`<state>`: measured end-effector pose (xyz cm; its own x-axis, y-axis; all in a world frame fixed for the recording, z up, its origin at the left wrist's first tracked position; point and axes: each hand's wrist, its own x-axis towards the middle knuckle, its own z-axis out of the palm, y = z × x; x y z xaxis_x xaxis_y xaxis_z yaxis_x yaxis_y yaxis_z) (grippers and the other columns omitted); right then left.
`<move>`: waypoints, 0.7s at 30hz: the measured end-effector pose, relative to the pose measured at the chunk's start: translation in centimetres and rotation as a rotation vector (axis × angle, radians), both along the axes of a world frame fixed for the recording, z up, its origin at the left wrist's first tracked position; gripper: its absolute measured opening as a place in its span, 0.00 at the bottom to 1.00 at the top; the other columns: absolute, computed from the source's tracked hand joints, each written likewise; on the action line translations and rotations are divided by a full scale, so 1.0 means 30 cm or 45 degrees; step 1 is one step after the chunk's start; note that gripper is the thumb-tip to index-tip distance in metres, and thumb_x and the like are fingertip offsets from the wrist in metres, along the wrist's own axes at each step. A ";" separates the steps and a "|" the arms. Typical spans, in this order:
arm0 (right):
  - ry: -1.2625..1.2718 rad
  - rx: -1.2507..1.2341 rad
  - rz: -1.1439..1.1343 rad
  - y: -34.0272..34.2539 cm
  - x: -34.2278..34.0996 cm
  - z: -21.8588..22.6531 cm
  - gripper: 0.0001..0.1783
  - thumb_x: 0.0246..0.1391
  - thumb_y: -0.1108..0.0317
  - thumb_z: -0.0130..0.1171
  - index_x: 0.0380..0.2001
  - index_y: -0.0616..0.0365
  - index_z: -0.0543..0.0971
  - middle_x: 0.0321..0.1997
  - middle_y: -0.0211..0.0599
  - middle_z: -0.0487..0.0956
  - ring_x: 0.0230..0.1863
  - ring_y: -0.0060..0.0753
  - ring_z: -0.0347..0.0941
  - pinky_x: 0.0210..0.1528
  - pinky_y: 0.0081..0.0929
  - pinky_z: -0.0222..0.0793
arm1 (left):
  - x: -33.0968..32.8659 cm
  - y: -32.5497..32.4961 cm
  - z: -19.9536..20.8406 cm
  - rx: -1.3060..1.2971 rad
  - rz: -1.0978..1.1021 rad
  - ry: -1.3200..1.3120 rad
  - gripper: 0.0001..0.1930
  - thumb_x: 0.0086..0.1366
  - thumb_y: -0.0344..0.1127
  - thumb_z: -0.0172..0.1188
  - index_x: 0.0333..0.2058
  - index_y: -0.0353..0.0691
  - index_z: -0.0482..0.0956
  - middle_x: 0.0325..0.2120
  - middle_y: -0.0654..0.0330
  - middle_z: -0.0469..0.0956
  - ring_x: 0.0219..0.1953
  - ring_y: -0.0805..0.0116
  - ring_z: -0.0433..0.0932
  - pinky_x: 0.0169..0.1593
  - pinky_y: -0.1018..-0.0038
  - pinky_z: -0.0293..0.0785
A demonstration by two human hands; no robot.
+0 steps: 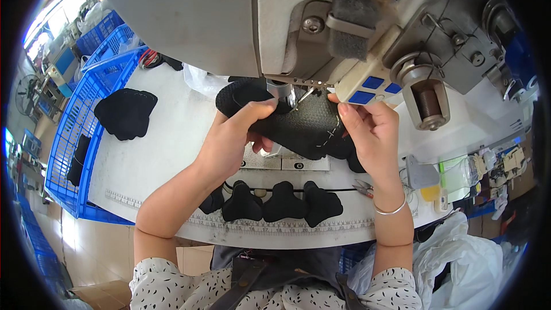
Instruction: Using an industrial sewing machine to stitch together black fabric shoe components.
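Black fabric [304, 123] spans between the 2 hands [231, 138], gripped by both.

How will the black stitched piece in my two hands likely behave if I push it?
The black stitched piece looks like soft fabric, judging by its curved, uneven outline, so it would probably buckle rather than stay stiff. Its coarse, textured surface suggests it isn't very slippery, so it may drag a little.
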<state>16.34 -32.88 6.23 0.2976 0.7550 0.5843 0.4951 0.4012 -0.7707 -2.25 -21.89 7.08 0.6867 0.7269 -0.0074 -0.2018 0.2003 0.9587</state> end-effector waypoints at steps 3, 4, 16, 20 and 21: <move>0.159 0.002 0.006 0.012 -0.011 0.006 0.08 0.52 0.74 0.55 0.36 0.64 0.78 0.36 0.35 0.79 0.24 0.12 0.64 0.27 0.13 0.62 | 0.004 -0.006 0.025 -0.146 0.152 -0.053 0.11 0.58 0.38 0.54 0.30 0.35 0.74 0.19 0.62 0.73 0.17 0.74 0.69 0.21 0.80 0.63; -0.198 0.097 -0.236 0.009 -0.023 0.013 0.07 0.50 0.75 0.55 0.35 0.63 0.78 0.35 0.37 0.78 0.25 0.17 0.66 0.28 0.15 0.62 | -0.007 0.000 0.025 -0.136 0.152 -0.054 0.11 0.58 0.38 0.54 0.30 0.35 0.74 0.19 0.62 0.73 0.17 0.74 0.69 0.21 0.80 0.63; -1.123 0.427 -0.378 -0.027 -0.099 0.026 0.14 0.36 0.78 0.58 0.32 0.62 0.77 0.36 0.37 0.76 0.35 0.38 0.71 0.38 0.31 0.64 | -0.049 -0.034 -0.013 0.226 0.080 0.087 0.11 0.59 0.39 0.58 0.27 0.36 0.76 0.17 0.65 0.74 0.17 0.79 0.70 0.20 0.83 0.61; -1.107 0.413 -0.396 -0.012 -0.090 0.014 0.13 0.36 0.78 0.58 0.32 0.62 0.77 0.36 0.38 0.76 0.36 0.39 0.71 0.39 0.31 0.64 | -0.051 -0.044 -0.021 0.227 0.082 0.095 0.12 0.59 0.40 0.58 0.25 0.35 0.75 0.17 0.65 0.74 0.16 0.80 0.70 0.20 0.84 0.61; -1.105 0.419 -0.387 -0.013 -0.092 0.014 0.13 0.36 0.79 0.58 0.32 0.63 0.77 0.36 0.39 0.76 0.36 0.39 0.72 0.39 0.31 0.64 | -0.052 -0.044 -0.017 0.223 0.081 0.094 0.12 0.59 0.40 0.58 0.25 0.35 0.75 0.17 0.65 0.74 0.16 0.80 0.70 0.20 0.84 0.61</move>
